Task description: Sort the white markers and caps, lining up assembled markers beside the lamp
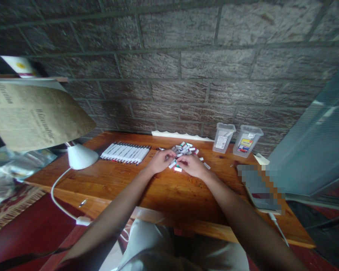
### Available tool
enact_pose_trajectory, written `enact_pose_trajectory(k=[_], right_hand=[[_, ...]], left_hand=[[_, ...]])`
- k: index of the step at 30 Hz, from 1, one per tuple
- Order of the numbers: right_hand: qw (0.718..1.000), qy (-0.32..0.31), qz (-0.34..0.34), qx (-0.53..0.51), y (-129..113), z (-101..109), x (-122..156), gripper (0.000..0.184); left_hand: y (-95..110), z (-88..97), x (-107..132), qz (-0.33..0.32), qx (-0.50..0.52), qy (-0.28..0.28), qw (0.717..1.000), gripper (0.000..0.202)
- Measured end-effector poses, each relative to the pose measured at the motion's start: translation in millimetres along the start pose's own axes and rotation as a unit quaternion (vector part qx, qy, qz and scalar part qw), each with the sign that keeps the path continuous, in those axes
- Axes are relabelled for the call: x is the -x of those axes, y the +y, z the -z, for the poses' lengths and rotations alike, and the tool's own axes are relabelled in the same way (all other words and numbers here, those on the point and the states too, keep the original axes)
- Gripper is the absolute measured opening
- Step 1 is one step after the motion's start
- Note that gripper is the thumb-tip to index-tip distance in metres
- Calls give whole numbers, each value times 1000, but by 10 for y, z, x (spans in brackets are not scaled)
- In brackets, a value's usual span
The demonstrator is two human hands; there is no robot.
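Observation:
My left hand [160,160] and my right hand [192,165] meet over the near edge of a loose pile of white markers [185,149] on the wooden table [169,192]. Both hands have curled fingers and together pinch one white marker [173,164] between them. Another marker [177,169] lies on the wood just below the hands. A neat row of white markers with dark caps [125,153] lies side by side to the left of my left hand.
Two clear plastic boxes [223,137] [247,140] stand at the back right. A white lamp base [80,156] with its cable sits at the left. A white tray [182,134] lies along the brick wall. A blurred flat object [261,188] rests near the right edge.

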State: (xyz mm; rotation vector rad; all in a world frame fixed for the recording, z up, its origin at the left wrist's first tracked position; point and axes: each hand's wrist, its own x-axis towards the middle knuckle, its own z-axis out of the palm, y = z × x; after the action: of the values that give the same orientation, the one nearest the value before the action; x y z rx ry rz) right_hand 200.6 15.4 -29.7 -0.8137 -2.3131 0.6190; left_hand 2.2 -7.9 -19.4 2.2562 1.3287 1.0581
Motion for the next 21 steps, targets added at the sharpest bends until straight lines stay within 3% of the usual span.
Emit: enact_pose_trajectory(k=[21], right_hand=[[1000, -5, -2, -6, 15, 3, -5, 18]], left_hand=[[85, 10, 12, -8, 3, -55, 998, 18]])
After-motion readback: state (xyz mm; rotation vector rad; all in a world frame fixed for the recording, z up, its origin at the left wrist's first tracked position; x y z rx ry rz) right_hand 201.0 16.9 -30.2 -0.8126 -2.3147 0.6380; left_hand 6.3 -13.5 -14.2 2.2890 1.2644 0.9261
